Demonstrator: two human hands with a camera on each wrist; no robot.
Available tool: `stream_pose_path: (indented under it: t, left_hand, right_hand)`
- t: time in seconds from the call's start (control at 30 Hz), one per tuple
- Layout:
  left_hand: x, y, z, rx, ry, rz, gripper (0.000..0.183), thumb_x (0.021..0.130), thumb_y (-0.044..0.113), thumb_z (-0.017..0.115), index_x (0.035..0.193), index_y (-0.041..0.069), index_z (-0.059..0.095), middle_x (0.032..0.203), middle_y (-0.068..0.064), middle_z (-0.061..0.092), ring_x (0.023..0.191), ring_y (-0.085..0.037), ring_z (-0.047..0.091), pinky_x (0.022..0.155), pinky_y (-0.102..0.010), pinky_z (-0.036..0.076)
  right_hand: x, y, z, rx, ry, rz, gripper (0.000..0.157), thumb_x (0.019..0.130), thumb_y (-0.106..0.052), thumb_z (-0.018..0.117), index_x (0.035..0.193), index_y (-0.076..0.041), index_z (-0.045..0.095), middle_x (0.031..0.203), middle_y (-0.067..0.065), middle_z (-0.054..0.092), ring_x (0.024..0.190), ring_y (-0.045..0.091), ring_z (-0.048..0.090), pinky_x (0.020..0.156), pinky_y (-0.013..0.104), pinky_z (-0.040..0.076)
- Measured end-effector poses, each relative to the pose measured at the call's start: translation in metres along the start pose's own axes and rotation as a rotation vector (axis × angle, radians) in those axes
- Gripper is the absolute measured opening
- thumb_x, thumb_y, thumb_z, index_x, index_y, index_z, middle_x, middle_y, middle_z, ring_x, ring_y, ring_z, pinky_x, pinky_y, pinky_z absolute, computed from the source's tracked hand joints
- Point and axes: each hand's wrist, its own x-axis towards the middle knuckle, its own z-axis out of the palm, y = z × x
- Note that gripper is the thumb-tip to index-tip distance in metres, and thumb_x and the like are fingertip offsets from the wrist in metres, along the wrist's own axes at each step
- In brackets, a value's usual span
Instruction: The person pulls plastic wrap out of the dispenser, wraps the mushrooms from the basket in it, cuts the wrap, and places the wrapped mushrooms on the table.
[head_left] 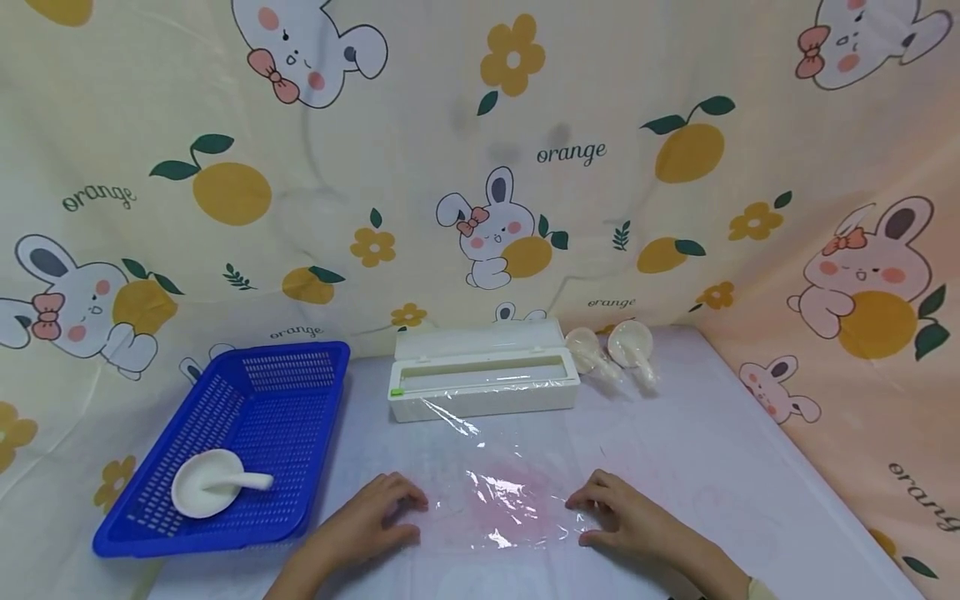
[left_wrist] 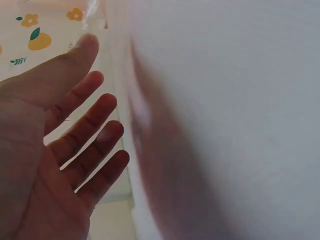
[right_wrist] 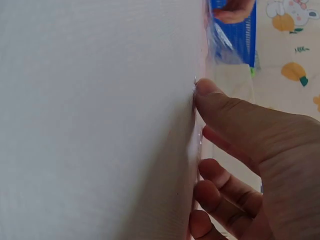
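Note:
A clear sheet of plastic wrap (head_left: 506,500) lies spread over the table, running forward from a white wrap dispenser (head_left: 483,398) whose lid is up. A pinkish patch shows through its middle. My left hand (head_left: 375,521) is at the sheet's left edge; in the left wrist view its fingers (left_wrist: 95,135) are loosely spread, with nothing between them and the thumb. On the opposite side, my right hand (head_left: 633,521) rests its fingertips at the right edge. The right wrist view has the thumb (right_wrist: 206,89) touching the film, apart from the fingers.
At the left a blue perforated basket (head_left: 318,450) holds a white short-handled spoon (head_left: 206,483). Two more white spoons, a left one (head_left: 583,348) and a right one (head_left: 632,343), lie beside the dispenser, wrapped in clear film. A printed curtain (head_left: 420,125) hangs behind the table.

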Motion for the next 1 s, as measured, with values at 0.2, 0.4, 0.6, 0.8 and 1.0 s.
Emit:
stream_pose_path:
  t: [0.2, 0.4, 0.6, 0.8, 1.0]
  left_hand:
    - [0.004, 0.010, -0.023, -0.117, -0.040, -0.101, 0.024, 0.103, 0.022, 0.075, 0.125, 0.019, 0.068, 0.120, 0.003, 0.069, 0.109, -0.020, 0.066, 0.097, -0.039, 0.057]
    - [0.009, 0.018, -0.056, -0.184, -0.055, -0.205, 0.020, 0.106, 0.027, 0.071, 0.126, 0.028, 0.068, 0.120, 0.007, 0.070, 0.110, -0.019, 0.068, 0.098, -0.041, 0.059]
    - [0.009, 0.019, -0.093, -0.139, -0.005, -0.272, 0.022, 0.103, 0.029, 0.074, 0.124, 0.034, 0.068, 0.118, 0.019, 0.069, 0.111, -0.018, 0.067, 0.096, -0.036, 0.058]
    - [-0.006, 0.009, -0.120, -0.028, 0.078, -0.276, 0.027, 0.101, 0.017, 0.077, 0.125, 0.029, 0.070, 0.117, 0.017, 0.069, 0.107, -0.011, 0.066, 0.093, -0.037, 0.059]
    - [-0.020, -0.005, -0.149, 0.058, 0.121, -0.342, 0.028, 0.100, 0.017, 0.078, 0.127, 0.020, 0.071, 0.117, 0.009, 0.071, 0.107, -0.017, 0.067, 0.092, -0.041, 0.060]
  right_hand:
    - [0.001, 0.000, 0.000, 0.015, -0.003, 0.006, 0.039, 0.086, -0.027, 0.093, 0.120, -0.024, 0.075, 0.108, -0.012, 0.060, 0.093, 0.004, 0.052, 0.078, 0.018, 0.044]
    - [0.000, -0.001, -0.003, 0.019, -0.015, 0.019, 0.039, 0.087, -0.029, 0.092, 0.120, -0.025, 0.073, 0.107, -0.012, 0.059, 0.096, 0.007, 0.054, 0.080, 0.021, 0.047]
    - [0.001, -0.002, -0.006, 0.035, -0.022, 0.011, 0.038, 0.088, -0.029, 0.091, 0.121, -0.023, 0.072, 0.106, -0.011, 0.059, 0.096, 0.007, 0.054, 0.078, 0.023, 0.048]
    - [0.001, -0.003, -0.006, 0.050, -0.038, 0.012, 0.037, 0.089, -0.029, 0.090, 0.121, -0.023, 0.072, 0.107, -0.010, 0.059, 0.095, 0.007, 0.054, 0.078, 0.022, 0.047]
    - [0.001, -0.004, -0.006, 0.061, -0.047, 0.028, 0.037, 0.090, -0.030, 0.089, 0.122, -0.023, 0.072, 0.107, -0.010, 0.059, 0.096, 0.007, 0.054, 0.079, 0.021, 0.047]
